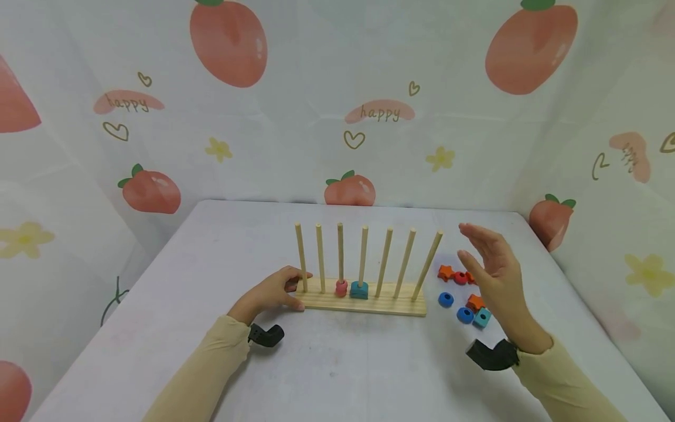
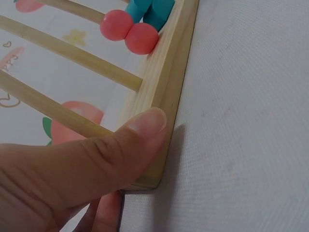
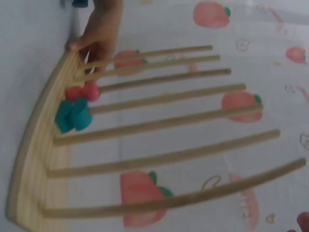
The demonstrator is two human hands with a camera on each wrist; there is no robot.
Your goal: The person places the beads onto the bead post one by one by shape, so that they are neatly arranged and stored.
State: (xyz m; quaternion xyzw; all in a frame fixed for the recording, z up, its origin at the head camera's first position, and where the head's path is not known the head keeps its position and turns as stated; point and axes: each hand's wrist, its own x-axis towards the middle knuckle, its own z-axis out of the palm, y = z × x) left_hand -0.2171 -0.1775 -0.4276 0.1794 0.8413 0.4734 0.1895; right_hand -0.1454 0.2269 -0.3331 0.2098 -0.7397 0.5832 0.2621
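A wooden peg board (image 1: pixel 390 305) with several upright pegs stands mid-table. My left hand (image 1: pixel 275 289) grips its left end, with the thumb (image 2: pixel 140 130) on the front edge and the other fingers behind. Two round pink beads (image 2: pixel 141 38) are stacked on the third peg from the left. On the fourth peg sit two teal beads (image 3: pixel 81 114), one above the other. My right hand (image 1: pixel 495 272) is raised to the right of the board, thumb apart from the fingers, holding nothing. It partly hides loose beads on the table.
Right of the board lie two blue beads (image 1: pixel 465 315), a teal square bead (image 1: pixel 482 317), orange star beads (image 1: pixel 445 272) and a red bead (image 1: pixel 460 278). A white fruit-print cloth (image 1: pixel 295 140) hangs behind and beside the white table (image 1: pixel 327 375).
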